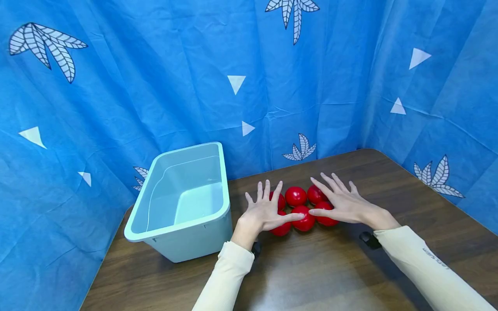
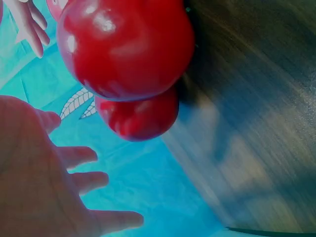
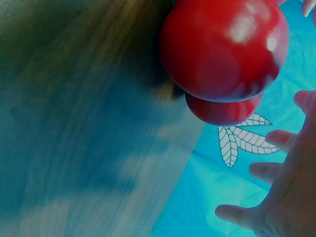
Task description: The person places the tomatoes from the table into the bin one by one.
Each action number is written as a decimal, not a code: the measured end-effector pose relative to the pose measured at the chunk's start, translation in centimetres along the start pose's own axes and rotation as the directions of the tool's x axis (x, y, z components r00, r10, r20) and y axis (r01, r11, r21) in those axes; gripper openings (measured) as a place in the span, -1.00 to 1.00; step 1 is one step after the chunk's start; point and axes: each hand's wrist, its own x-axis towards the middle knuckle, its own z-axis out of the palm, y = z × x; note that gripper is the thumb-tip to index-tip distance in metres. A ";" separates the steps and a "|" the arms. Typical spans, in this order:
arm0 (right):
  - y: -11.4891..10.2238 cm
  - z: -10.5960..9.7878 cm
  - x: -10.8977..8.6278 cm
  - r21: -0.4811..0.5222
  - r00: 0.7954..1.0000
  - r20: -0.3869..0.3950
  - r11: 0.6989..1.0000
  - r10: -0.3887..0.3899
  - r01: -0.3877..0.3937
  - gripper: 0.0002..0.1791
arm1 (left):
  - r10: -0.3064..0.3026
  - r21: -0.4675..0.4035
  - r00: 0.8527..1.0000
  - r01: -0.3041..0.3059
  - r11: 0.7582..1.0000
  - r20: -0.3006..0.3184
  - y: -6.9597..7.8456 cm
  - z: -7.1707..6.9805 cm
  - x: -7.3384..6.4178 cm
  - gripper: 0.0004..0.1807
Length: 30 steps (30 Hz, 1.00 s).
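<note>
Several glossy red tomatoes [image 1: 295,196] sit close together on the brown table, in two rows. Over the left end of the group is my left hand [image 1: 261,212], its fingers spread and its thumb stretched across the front row. My right hand [image 1: 344,204] is spread above the right end, thumb pointing inward. Parts of the outer tomatoes are hidden behind the hands. In the left wrist view, a large tomato [image 2: 126,47] stands beside the extended fingers. The right wrist view likewise has a tomato [image 3: 224,49] apart from the straight fingers.
A light blue plastic tub [image 1: 210,224] stands on the table [image 1: 295,272] to the left, with nothing seen inside it. A blue curtain [image 1: 186,77] with leaf and triangle prints hangs behind and along both sides of the table.
</note>
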 end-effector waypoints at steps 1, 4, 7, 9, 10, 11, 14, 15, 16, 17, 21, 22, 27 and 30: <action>0.1 0.1 -0.2 0.003 1.000 0.001 1.000 0.002 -0.002 0.16 | 0.016 0.007 1.000 -0.016 1.000 -0.005 0.0 0.1 0.1 0.18; 0.4 0.3 -0.8 0.013 1.000 -0.002 1.000 0.008 -0.008 0.15 | 0.090 0.046 0.995 -0.088 0.995 -0.046 0.3 0.6 0.2 0.16; 0.5 0.4 -1.5 0.024 1.000 -0.013 1.000 0.000 0.000 0.15 | 0.163 0.088 0.983 -0.156 0.984 -0.087 0.8 1.1 0.0 0.17; 0.5 0.3 -1.9 0.029 1.000 -0.024 0.999 -0.013 0.014 0.14 | 0.193 0.116 0.976 -0.181 0.976 -0.101 1.1 1.3 -0.3 0.17; 0.5 0.3 -2.0 0.034 0.999 -0.027 0.999 -0.019 0.020 0.15 | 0.206 0.126 0.973 -0.193 0.973 -0.103 1.2 1.4 -0.5 0.17; 0.5 0.3 -2.2 0.037 0.999 -0.028 0.999 -0.024 0.025 0.15 | 0.219 0.139 0.970 -0.204 0.969 -0.105 1.3 1.4 -0.8 0.18; 0.7 0.3 -2.7 0.042 0.999 -0.029 0.999 -0.032 0.034 0.15 | 0.259 0.172 0.959 -0.237 0.956 -0.119 1.5 0.9 -2.1 0.18; 0.9 0.3 -2.8 0.041 0.999 -0.029 0.999 -0.030 0.031 0.14 | 0.275 0.179 0.952 -0.249 0.952 -0.137 1.6 0.5 -2.7 0.18; 1.0 0.3 -3.0 0.039 0.999 -0.031 0.999 -0.031 0.032 0.14 | 0.292 0.180 0.942 -0.262 0.948 -0.164 1.6 -0.1 -3.4 0.18; 1.2 0.3 -3.2 0.035 0.999 -0.033 0.999 -0.030 0.031 0.13 | 0.309 0.180 0.930 -0.275 0.945 -0.199 1.6 -0.8 -4.1 0.19; 1.8 0.0 -3.6 0.012 0.999 -0.040 0.999 -0.037 0.037 0.13 | 0.341 0.151 0.848 -0.306 0.940 -0.406 0.5 -5.0 -8.2 0.22; 1.9 0.0 -3.7 0.005 0.998 -0.042 0.999 -0.045 0.045 0.13 | 0.334 0.140 0.821 -0.305 0.942 -0.462 -0.1 -6.1 -9.3 0.23; 2.1 -0.1 -3.7 -0.025 0.997 -0.038 0.997 -0.069 0.068 0.13 | 0.129 0.012 0.748 -0.159 0.987 -0.651 -5.3 -10.5 -15.2 0.17; 2.3 0.1 -4.3 -0.022 0.996 -0.049 0.997 -0.073 0.072 0.10 | -0.081 -0.122 0.746 0.000 0.993 -0.661 -9.4 -11.1 -17.7 0.09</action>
